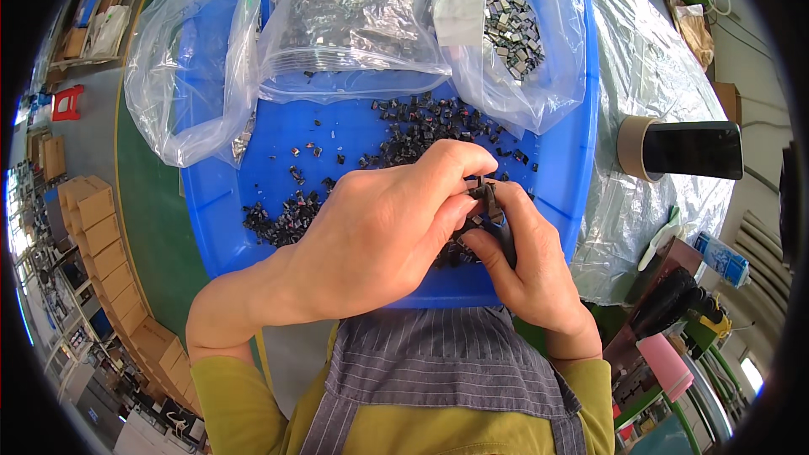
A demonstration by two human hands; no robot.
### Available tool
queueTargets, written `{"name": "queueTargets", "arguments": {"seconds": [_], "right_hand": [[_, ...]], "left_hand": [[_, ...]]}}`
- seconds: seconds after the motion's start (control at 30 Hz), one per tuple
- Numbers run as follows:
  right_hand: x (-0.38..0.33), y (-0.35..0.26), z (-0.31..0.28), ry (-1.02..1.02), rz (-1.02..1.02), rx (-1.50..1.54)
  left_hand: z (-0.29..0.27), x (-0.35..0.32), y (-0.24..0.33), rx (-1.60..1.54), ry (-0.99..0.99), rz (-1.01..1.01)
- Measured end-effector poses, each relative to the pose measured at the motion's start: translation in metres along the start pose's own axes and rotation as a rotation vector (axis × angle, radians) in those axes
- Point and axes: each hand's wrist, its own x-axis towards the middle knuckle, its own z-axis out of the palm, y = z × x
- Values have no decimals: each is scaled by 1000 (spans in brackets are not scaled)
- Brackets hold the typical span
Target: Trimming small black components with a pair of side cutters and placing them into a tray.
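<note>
We note left hand (379, 227) and right hand (522, 261) both pinched shut on a small black part (482, 194) above the blue tray (556, 168).

We count three clear plastic bags (354, 25), one blue tray (573, 160), one tape roll (632, 147), one dark phone (693, 150), and two hands (379, 236).

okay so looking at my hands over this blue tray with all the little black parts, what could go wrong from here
1. The small black part is pinched only by fingertips of the left hand and right hand; it could slip and vanish among the loose black pieces in the blue tray.
2. The open bag of parts leans at the tray's far edge; a nudge might spill it.
3. The phone rests on a tape roll and could slide off.
</note>
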Motion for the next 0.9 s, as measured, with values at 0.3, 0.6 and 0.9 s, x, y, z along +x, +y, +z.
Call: {"name": "queueTargets", "arguments": {"seconds": [0.3, 0.6, 0.9], "right_hand": [[0, 0, -2, -29, 14, 35], [-2, -2, 3, 22, 58, 30], [-4, -4, 5, 44, -13, -15]], "left_hand": [[-2, 2, 1, -13, -35, -19], [1, -1, 2, -34, -10, -39], [-13, 2, 7, -165, -85, -115]]}}
